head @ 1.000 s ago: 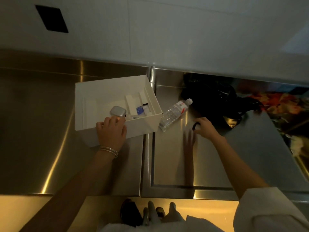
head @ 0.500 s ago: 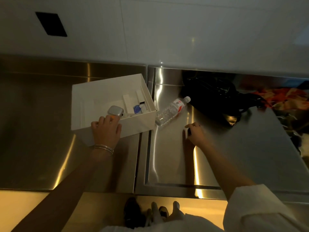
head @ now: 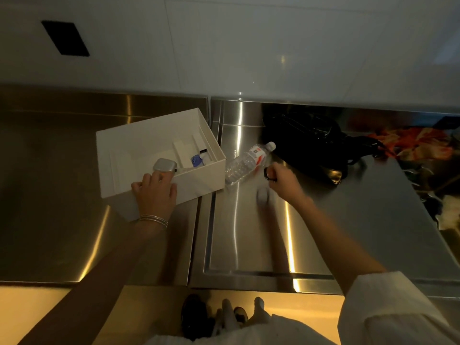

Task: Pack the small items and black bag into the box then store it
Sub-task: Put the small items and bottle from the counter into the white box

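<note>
An open white box [head: 204,179] stands on the steel counter, with small white cartons and a blue item [head: 196,161] inside. My left hand [head: 155,195] grips the box's near wall, fingertips touching a small silver case [head: 164,165] at the rim. My right hand [head: 285,183] hovers just above the counter, pinching a small black ring-like item [head: 268,174]. A clear water bottle [head: 245,162] lies on its side between the box and my right hand. The black bag [head: 306,138] slumps against the back wall, beyond my right hand.
Two steel countertops [head: 361,232] meet at a seam [head: 199,232] under the box's right corner. A colourful cloth [head: 418,143] lies at the far right. The white wall [head: 249,46] has a black rectangle [head: 66,38]. Shoes [head: 193,317] sit on the floor below.
My right hand has closed on the small black item, drawn it left across the counter and lifted it toward the bottle. My left hand has stayed on the box.
</note>
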Motion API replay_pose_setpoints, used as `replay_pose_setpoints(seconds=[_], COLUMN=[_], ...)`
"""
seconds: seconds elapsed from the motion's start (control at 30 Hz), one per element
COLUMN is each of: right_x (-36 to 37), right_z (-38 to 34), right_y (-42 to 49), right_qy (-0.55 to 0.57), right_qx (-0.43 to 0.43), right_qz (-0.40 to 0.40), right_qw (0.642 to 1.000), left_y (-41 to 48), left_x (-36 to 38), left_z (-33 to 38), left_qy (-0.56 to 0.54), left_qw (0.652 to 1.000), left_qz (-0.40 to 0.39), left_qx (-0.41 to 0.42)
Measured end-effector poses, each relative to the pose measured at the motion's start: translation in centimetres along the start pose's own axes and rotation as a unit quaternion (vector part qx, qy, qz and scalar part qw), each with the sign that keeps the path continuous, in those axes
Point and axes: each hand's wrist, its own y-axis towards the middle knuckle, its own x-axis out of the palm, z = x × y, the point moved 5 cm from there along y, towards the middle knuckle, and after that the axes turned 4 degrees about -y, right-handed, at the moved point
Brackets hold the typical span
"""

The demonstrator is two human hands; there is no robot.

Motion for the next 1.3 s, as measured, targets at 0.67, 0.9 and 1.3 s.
replay_pose_setpoints(seconds=[0.67,0.9,1.3], right_x=[3.4,8.7,2.0], right_z=[-23.4,-25.3,-19.3], right_y=[9.5,11.2,10.7], right_qy=[-0.030,-0.113,0.020], right_qx=[-0.260,-0.254,-0.202], right_qz=[-0.100,-0.161,0.000], right_qw=[0.960,0.947,0.979], left_y=[0.3,0.2,0.6], left_x=[-0.2,-0.6,0.0], left_z=[-2.7,-5.5,-5.8], left_qy=[-0.032,-0.034,-0.052], left_qw=[0.998,0.992,0.988], left_qz=[-0.007,0.018,0.012], left_qx=[0.053,0.118,0.148])
